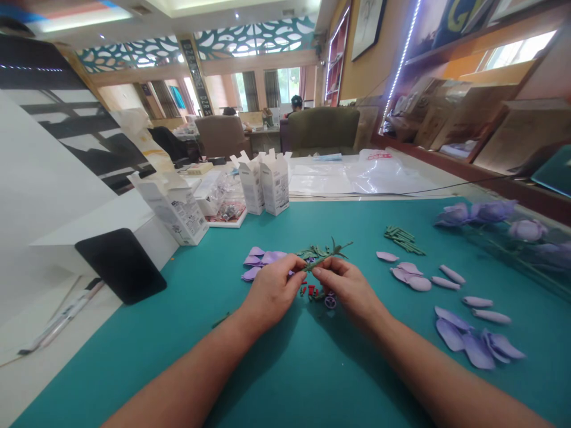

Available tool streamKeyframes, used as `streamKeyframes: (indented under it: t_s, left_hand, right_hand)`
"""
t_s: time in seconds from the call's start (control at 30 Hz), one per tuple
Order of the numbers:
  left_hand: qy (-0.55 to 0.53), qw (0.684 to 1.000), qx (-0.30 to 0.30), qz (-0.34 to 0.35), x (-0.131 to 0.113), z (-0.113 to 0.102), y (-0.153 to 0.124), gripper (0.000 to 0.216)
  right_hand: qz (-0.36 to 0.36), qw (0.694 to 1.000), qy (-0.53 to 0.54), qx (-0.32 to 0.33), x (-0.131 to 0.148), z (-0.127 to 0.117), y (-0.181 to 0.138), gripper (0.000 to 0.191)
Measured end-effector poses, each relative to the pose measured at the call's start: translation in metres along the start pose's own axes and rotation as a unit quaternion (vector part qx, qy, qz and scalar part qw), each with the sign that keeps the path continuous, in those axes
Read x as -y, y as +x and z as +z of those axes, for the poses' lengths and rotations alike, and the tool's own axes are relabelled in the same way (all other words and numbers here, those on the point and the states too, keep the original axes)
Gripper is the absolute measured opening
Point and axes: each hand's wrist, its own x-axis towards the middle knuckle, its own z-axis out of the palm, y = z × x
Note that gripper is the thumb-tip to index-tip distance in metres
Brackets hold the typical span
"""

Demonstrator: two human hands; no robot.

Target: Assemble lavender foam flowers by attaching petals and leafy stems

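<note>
Teal mat (pixel 134 368); lilac petals (pixel 450 334); green stem (pixel 323 254); distant lattice (pixel 254 38) white-and-teal leaf pattern, seemingly.

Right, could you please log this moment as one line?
left hand: holds green leafy stem | right hand: holds same stem | nearby: lilac petals

"How many things do we find around the teal cutting mat (pixel 366 229)?"

"On it, we count one left hand (pixel 272 294), one right hand (pixel 348 288) and four lilac artificial flowers (pixel 493 211); behind it, three white cartons (pixel 251 187)."
</note>
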Motion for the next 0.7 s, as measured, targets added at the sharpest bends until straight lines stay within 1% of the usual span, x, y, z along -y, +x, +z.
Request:
streamKeyframes:
  t_s: [0.27, 0.47, 0.7]
  left_hand:
    - [0.075, 0.996, -0.017, 0.036, 0.0040, 0.0026, -0.0023, 0.016]
    - [0.132, 0.989, -0.026, 0.059, 0.0046, 0.0047, -0.0044, 0.020]
    - [0.202, 0.976, -0.024, 0.077, 0.0022, 0.0055, -0.0058, 0.023]
  right_hand:
    - [-0.022, 0.999, -0.035, -0.014, -0.0013, -0.0007, 0.0001, 0.022]
    - [-0.019, 0.998, -0.050, -0.017, -0.0029, 0.0003, 0.0000, 0.022]
    - [0.008, 0.999, -0.026, -0.021, -0.0014, 0.0039, -0.0013, 0.025]
